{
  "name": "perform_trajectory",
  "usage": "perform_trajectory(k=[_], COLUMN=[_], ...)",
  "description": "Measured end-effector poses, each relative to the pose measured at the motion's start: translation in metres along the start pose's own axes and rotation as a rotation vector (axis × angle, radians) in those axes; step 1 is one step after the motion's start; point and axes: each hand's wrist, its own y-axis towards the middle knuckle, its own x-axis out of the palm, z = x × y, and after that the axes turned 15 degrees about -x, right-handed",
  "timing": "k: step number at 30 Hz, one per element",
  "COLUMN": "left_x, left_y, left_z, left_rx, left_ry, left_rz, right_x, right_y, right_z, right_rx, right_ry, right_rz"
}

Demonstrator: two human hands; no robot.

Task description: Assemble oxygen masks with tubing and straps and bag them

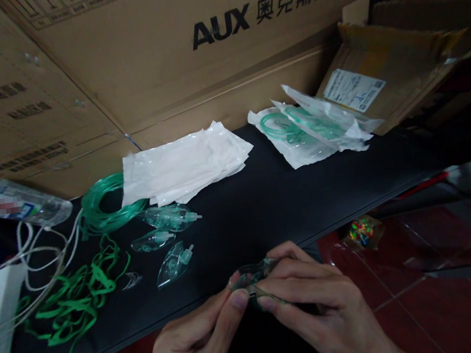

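Observation:
Just off the table's front edge, my left hand (201, 331) and my right hand (321, 294) meet around a clear greenish oxygen mask (254, 270). My left thumb and index finger pinch its left side. The right fingers are closed over its other side, with the thumb near a small dark slot; much of the mask is hidden by the fingers. On the black table (285, 210), more clear oxygen masks (175, 263) lie beyond my left hand. Left of them are thin curved metal strips (132, 280) and a tangle of green elastic straps (79, 291).
Coiled green tubing (104, 206), white pouches (184, 164) and packed tubing sets (300, 130) lie along the back. A plastic bottle (11, 200), white cables and a power strip (1, 333) occupy the left. Cardboard boxes (202, 80) stand behind. A bag of coloured bits (364, 232) is at right.

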Motion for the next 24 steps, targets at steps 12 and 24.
perform_trajectory(k=[12, 24], left_x=[0.002, -0.009], left_y=[0.000, 0.016], left_z=[-0.013, -0.026], left_rx=[0.094, 0.338], left_ry=[-0.056, 0.058], left_rz=[-0.013, -0.004], right_x=[-0.005, 0.005], right_y=[-0.005, -0.006], right_z=[-0.001, 0.009], right_rx=[0.342, 0.492], right_ry=[0.329, 0.439], right_rz=[0.029, 0.014])
